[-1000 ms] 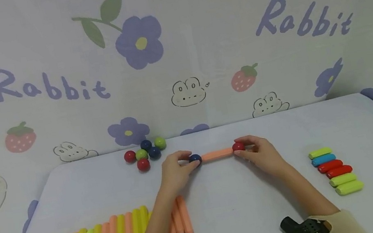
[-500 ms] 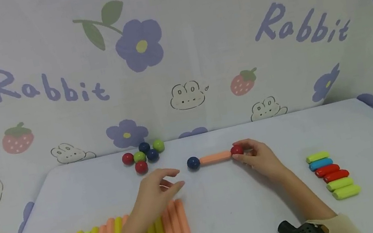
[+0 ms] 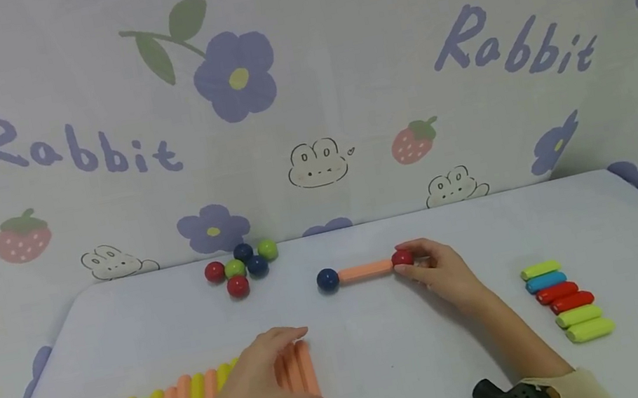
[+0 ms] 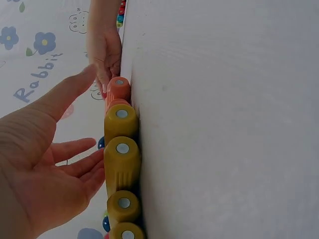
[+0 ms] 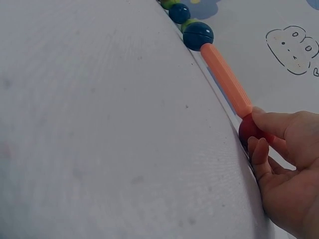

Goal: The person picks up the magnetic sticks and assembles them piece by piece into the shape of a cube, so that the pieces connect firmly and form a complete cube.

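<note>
My right hand (image 3: pixel 444 276) pinches a red ball (image 3: pixel 401 258) between thumb and fingers. An orange rod (image 3: pixel 365 271) runs left from that ball to a dark blue ball (image 3: pixel 328 280); the three are joined in one straight piece. My left hand (image 3: pixel 253 390) hovers with thumb and fingers spread over the right end of a row of long rods. Orange rods (image 3: pixel 307 368) lie between its thumb and fingers. In the left wrist view, yellow rods (image 4: pixel 122 162) with silvery round ends lie beside the spread fingers, and I see no rod gripped.
Several red, green and dark blue balls (image 3: pixel 238 286) cluster at the back left of the white table (image 3: pixel 424 358). Short rods (image 3: pixel 574 301) in green, blue and red lie in a column at right. A printed cloth (image 3: pixel 337 82) hangs behind the table.
My left hand let go of the dark blue ball and moved left and toward me, over the long rods. My right hand stays on the red ball.
</note>
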A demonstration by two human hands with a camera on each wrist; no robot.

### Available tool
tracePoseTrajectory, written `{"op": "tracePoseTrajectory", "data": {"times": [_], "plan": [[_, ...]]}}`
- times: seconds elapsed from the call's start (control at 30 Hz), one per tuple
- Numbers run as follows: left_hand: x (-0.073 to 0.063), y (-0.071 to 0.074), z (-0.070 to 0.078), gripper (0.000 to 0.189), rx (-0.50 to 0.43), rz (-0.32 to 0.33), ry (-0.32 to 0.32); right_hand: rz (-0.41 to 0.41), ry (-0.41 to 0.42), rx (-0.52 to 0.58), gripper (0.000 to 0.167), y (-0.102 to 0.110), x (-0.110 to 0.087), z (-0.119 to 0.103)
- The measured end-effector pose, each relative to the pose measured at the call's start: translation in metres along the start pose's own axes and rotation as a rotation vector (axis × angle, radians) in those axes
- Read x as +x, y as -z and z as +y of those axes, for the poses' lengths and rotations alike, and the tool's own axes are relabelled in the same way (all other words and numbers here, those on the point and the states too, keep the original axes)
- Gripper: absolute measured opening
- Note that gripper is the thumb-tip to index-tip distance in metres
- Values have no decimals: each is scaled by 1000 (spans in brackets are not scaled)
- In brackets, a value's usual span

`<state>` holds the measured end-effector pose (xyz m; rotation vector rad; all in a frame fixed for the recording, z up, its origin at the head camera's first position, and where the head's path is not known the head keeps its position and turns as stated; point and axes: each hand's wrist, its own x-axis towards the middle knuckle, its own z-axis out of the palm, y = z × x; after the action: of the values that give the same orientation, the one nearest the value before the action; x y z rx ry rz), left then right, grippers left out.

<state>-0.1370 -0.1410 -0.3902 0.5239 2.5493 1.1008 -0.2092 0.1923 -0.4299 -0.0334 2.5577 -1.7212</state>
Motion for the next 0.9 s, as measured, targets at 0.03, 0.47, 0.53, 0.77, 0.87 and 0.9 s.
{"op": "tracePoseTrajectory", "data": {"times": [0.03,0.47,0.53,0.77,0.87,0.9], "plan": [[0,0,-1,89,6,-21,4,0,-3,0,48,0,0,0],[6,-7,-2,92,130,-12,-123,1,-7,-3,47,0,2,0],[12,-9,2,90,115,22,-130,-1,-6,-3,47,0,2,0],[37,-11,11,79,47,75,-149,1,-3,-5,47,0,2,1],[48,-11,8,75,33,60,-174,-2,5,-3,47,1,2,1],[51,-11,6,75,33,50,-181,-3,8,-2,47,1,2,1]]}}
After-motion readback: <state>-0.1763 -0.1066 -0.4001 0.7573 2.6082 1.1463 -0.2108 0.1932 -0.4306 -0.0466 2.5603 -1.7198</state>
